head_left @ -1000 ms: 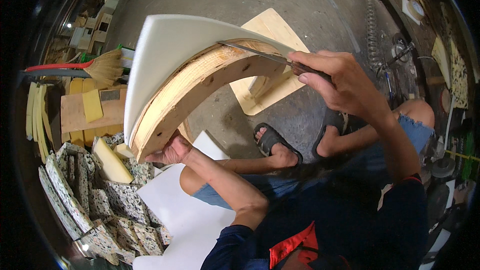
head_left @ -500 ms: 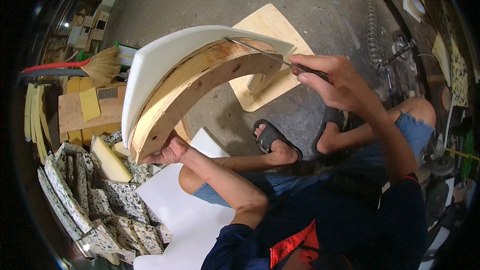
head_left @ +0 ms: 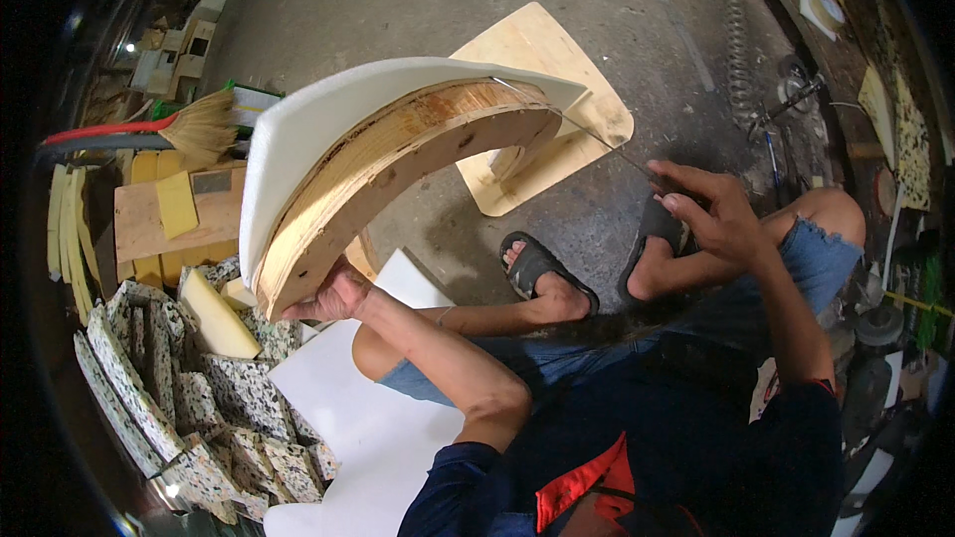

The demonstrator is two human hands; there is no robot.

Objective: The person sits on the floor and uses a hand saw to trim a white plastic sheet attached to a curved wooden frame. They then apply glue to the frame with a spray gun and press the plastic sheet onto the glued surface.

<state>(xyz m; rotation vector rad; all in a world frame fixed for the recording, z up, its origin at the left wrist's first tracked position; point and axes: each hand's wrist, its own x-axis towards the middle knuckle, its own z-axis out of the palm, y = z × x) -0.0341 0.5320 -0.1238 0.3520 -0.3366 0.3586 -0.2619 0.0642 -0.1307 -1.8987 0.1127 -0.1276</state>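
While the left hand (head_left: pixel 336 294) grips the lower end of a curved wooden frame (head_left: pixel 398 171) from below, the right hand (head_left: pixel 714 214) pinches the handle of a thin-bladed knife (head_left: pixel 609 144); the blade reaches across the frame's far end to the seam with a white foam sheet (head_left: pixel 328 104) along the outer curve; the frame is held above the floor (head_left: pixel 398 0), partly overlapping a plywood board (head_left: pixel 592 65) in view; speckled foam offcuts (head_left: pixel 244 393) lie heaped at left.

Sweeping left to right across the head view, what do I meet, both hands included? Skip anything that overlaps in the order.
Upright yellow foam strips → yellow foam piece on a brown board → left hand → black left sandal → right hand → tape roll.
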